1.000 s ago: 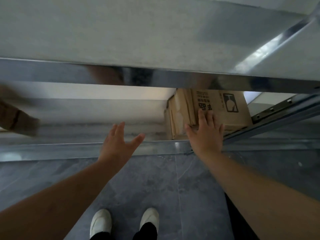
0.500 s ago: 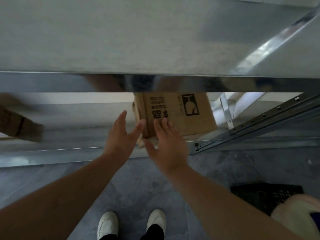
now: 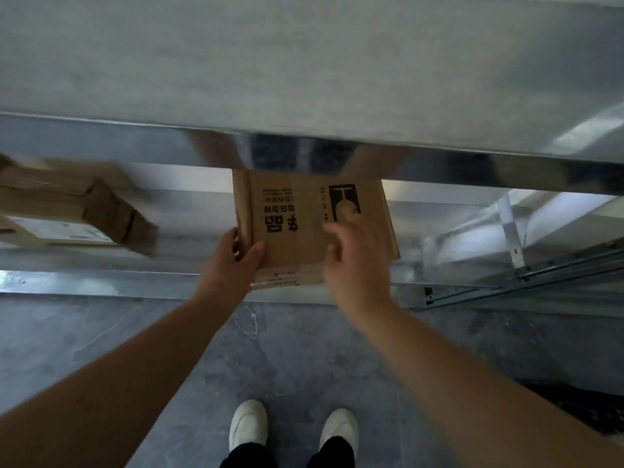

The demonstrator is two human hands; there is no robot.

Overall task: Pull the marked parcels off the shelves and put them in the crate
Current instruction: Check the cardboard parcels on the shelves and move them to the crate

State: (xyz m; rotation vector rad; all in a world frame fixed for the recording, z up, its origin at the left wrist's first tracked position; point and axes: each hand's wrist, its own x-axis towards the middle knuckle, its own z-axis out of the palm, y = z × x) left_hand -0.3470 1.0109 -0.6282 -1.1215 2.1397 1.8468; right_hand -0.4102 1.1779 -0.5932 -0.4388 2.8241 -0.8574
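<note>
A brown cardboard parcel with black printed characters and a glass symbol lies on the lower metal shelf, its near edge past the shelf lip. My left hand grips its left near corner, thumb on top and fingers along the side. On the parcel's right part lies my right hand, blurred, with its fingers spread over the top. The far end of the parcel is hidden behind the upper shelf's steel edge. The black crate shows only as a dark corner at the lower right.
Other cardboard parcels lie on the same shelf at the left. The upper shelf board fills the top of the view. Steel braces stand at the right. Grey tiled floor and my white shoes are below.
The parcel has slid left along the shelf and toward the lip. My left hand went from reaching in the air to gripping its left corner; my right hand moved to its right side.
</note>
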